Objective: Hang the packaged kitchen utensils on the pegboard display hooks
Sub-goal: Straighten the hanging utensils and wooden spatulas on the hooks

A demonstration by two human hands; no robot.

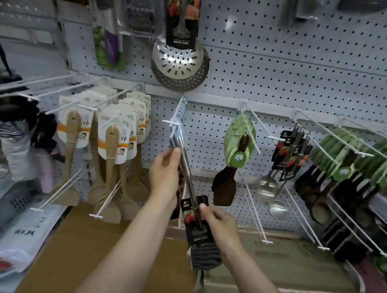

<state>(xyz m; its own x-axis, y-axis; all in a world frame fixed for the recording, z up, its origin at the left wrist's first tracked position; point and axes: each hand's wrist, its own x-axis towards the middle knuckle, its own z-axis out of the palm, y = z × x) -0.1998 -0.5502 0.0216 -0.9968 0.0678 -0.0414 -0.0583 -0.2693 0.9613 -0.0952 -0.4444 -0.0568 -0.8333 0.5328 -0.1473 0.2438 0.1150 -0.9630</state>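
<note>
Forearms reach up from six o'clock toward the display. Nearest, the right hand [219,226] pinches the black card sleeve of a packaged utensil [189,188], thumb on the card's upper edge and fingers curled behind it; the utensil's dark ridged head hangs below the hand, over brown cardboard boxes [97,255]. Further up, at about eleven o'clock from that hand, the left hand [164,170] grips the utensil's long metal handle near its top, fingers wrapped round it. The handle's upper end lies against a white hook [175,121] at the centre, which already carries pale blue cards.

Beyond, at nine o'clock, wooden spatulas [111,152] in white cards hang in rows. At three o'clock hang a dark spatula [224,187] on a green card, steel ladles [271,191] and more green-carded utensils. Farthest, at twelve o'clock on the pegboard [290,68], hang perforated skimmers [179,67] under a black card, with a grater [139,6] to their left.
</note>
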